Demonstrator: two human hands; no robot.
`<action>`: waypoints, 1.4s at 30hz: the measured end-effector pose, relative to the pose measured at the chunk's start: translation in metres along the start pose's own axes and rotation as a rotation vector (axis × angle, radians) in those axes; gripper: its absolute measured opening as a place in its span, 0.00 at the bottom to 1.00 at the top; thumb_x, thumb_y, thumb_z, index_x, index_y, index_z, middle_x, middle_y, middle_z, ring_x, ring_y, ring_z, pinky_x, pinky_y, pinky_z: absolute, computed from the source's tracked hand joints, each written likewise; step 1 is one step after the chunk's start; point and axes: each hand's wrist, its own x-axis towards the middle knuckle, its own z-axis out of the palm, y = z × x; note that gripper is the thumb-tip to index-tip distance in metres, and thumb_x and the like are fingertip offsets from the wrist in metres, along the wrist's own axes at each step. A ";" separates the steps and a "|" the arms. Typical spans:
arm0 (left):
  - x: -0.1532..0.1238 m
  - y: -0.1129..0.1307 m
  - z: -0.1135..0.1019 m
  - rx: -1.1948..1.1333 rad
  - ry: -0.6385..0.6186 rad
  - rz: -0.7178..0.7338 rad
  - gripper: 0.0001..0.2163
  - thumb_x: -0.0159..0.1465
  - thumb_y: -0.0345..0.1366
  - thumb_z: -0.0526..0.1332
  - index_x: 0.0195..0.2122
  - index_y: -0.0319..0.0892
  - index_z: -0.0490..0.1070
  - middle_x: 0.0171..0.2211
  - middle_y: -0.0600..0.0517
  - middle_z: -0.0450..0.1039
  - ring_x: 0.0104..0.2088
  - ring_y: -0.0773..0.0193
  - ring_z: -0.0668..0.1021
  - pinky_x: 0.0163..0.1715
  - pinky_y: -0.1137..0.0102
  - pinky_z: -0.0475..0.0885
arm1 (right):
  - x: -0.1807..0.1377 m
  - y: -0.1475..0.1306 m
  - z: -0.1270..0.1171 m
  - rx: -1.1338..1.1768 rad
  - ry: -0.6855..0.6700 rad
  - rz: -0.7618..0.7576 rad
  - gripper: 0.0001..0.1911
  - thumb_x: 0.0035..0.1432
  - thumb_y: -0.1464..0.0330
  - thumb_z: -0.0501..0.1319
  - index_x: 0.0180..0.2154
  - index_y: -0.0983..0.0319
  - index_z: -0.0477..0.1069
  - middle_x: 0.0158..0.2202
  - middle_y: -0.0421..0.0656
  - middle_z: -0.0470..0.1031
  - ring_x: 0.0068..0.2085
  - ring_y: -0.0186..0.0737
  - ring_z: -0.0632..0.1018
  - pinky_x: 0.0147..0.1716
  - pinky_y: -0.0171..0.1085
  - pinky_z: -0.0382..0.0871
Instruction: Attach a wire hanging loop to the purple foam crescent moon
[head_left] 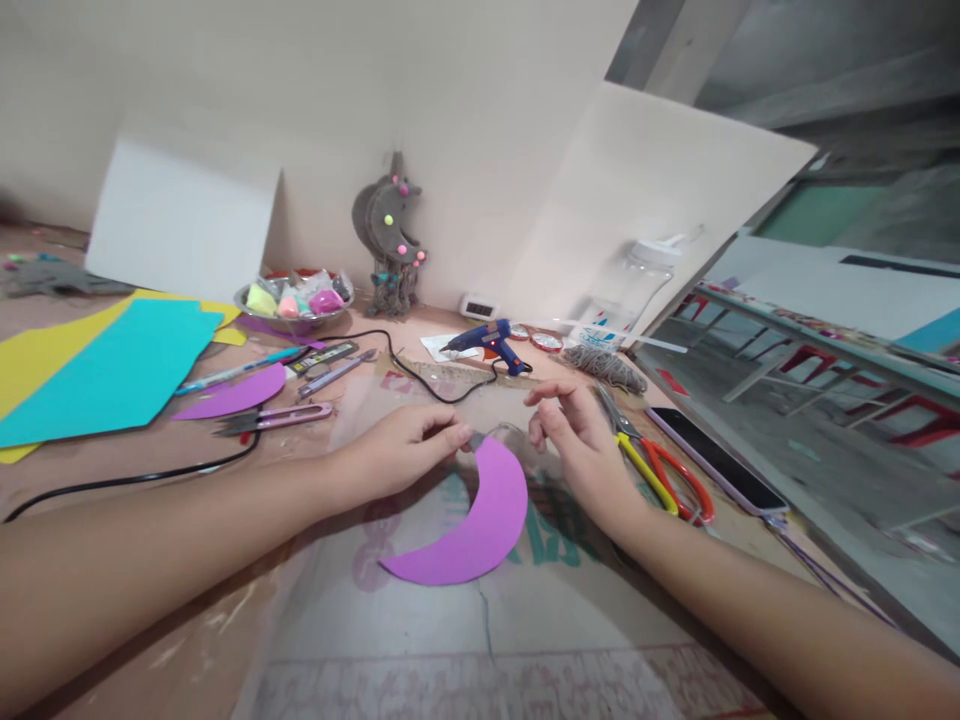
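My left hand (409,450) is closed in a pinch at the upper tip of a purple crescent moon cutout (495,510), which looks like foam sheet or thick paper. A small grey bit shows at that tip, just beside my thumb. To the right of the crescent, my right hand (577,440) is raised with its fingers loosely curled and apart. A thin grey strand (514,430) loops between the two hands; whether the right fingers touch it I cannot tell. Below the crescent, a dark thread (486,620) lies over the printed plastic sheet (360,620).
Scissors (656,465) and a phone (716,455) lie at right. A blue glue gun (487,345), grey yarn (604,368) and a bottle (637,285) stand behind. Left are turquoise sheets (112,370), thread snips (277,418), a bowl (292,318); a decorated grey moon (390,230) leans against the wall.
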 end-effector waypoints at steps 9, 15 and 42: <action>0.001 0.002 0.000 0.007 -0.044 0.033 0.13 0.64 0.39 0.50 0.26 0.40 0.64 0.23 0.57 0.64 0.25 0.69 0.67 0.25 0.74 0.59 | -0.002 -0.007 0.007 0.130 -0.368 0.227 0.19 0.56 0.59 0.58 0.48 0.58 0.65 0.39 0.42 0.71 0.27 0.30 0.69 0.26 0.32 0.64; 0.001 0.001 -0.001 0.056 -0.069 0.060 0.13 0.64 0.39 0.49 0.25 0.40 0.63 0.22 0.57 0.62 0.25 0.69 0.66 0.25 0.74 0.59 | -0.001 -0.006 0.008 0.117 -0.401 0.286 0.12 0.55 0.61 0.60 0.39 0.61 0.71 0.28 0.37 0.68 0.27 0.31 0.68 0.28 0.32 0.62; -0.001 0.002 -0.001 0.058 -0.205 0.119 0.11 0.64 0.36 0.50 0.28 0.39 0.67 0.24 0.56 0.65 0.27 0.69 0.68 0.29 0.75 0.62 | 0.000 -0.002 0.011 0.021 -0.356 0.232 0.09 0.53 0.64 0.60 0.30 0.64 0.68 0.26 0.37 0.65 0.27 0.31 0.66 0.28 0.33 0.60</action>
